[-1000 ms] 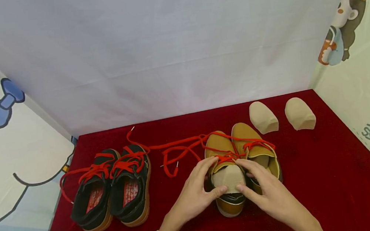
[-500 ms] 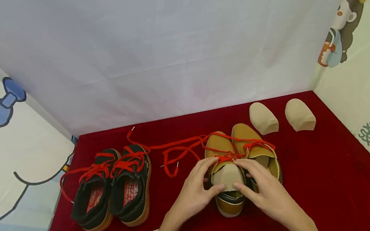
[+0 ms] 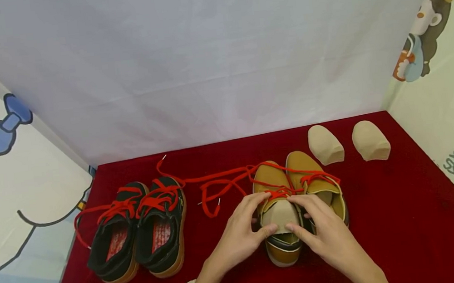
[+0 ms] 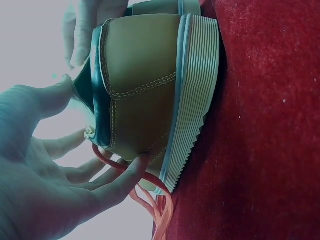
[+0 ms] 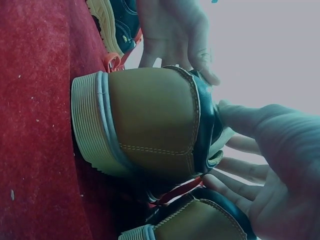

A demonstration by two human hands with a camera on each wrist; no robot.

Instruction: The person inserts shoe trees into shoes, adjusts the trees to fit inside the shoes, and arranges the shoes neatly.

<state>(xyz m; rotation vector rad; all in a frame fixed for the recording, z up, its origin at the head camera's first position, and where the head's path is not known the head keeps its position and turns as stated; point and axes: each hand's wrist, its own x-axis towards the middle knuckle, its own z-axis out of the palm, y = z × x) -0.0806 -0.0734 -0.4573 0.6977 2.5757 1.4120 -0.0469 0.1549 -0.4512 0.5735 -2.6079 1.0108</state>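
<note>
A beige moulded shoe insert [image 3: 280, 214] sits in the mouth of the left tan shoe [image 3: 284, 255], its front end hidden under the tongue and red laces. My left hand [image 3: 239, 230] holds the insert from the left, thumb at its rear edge and fingers spread along the shoe's side and collar. From the right, my right hand [image 3: 329, 232] holds it likewise, thumb near the other thumb. In the left wrist view a fingertip [image 4: 140, 162] touches the tan side. The right tan shoe [image 3: 300, 161] stands close alongside, partly behind my right hand.
Two more beige inserts, one nearer [image 3: 325, 143] and one farther right [image 3: 370, 140], lie at the back right. Black shoes [image 3: 179, 251] with red laces stand at left. Loose red laces [image 3: 214, 178] trail between the pairs on the red cloth [image 3: 414, 214].
The insert has slid slightly forward, deeper into the shoe, with both thumbs following; more of the shoe's black inner heel now shows behind it. The other shoes stay put.
</note>
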